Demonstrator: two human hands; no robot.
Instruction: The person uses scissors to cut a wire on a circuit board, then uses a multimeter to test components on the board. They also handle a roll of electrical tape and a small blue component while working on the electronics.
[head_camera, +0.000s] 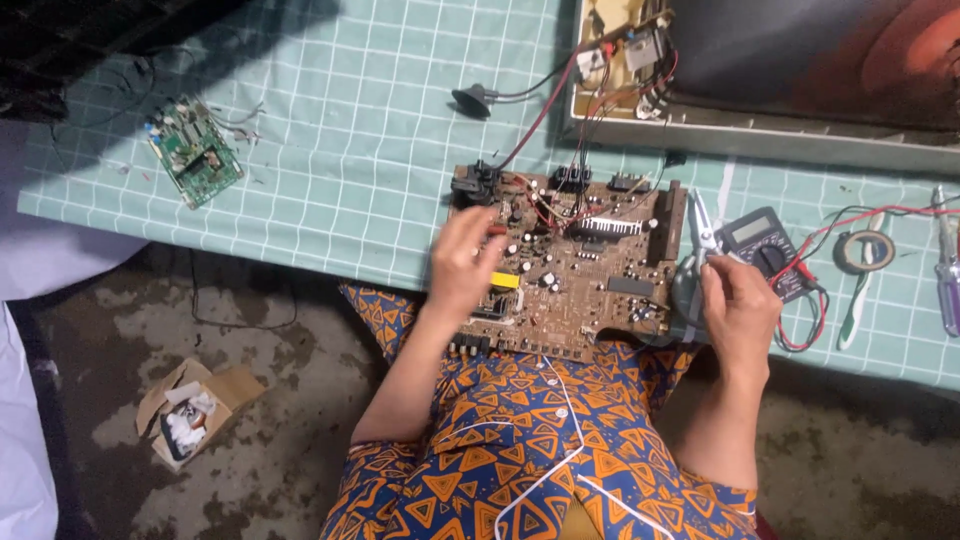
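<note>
A large brown circuit board (590, 290) with capacitors, a black heat sink and a yellow part lies at the near edge of the table, partly over my lap. My left hand (462, 262) rests on the board's left side, fingers curled on the components. My right hand (738, 305) is at the board's right edge, closed around the grey handles of a pair of pliers (703, 235) whose metal jaws point away from me. Red and black wires (545, 100) run from the board to an opened device.
A dark multimeter (762, 245) with red and black leads lies right of the pliers. A tape roll (864, 250), a screwdriver (946, 270), a small green circuit board (193, 152) and the opened device chassis (760, 140) sit on the checked cloth. A cardboard box (190, 410) stands on the floor.
</note>
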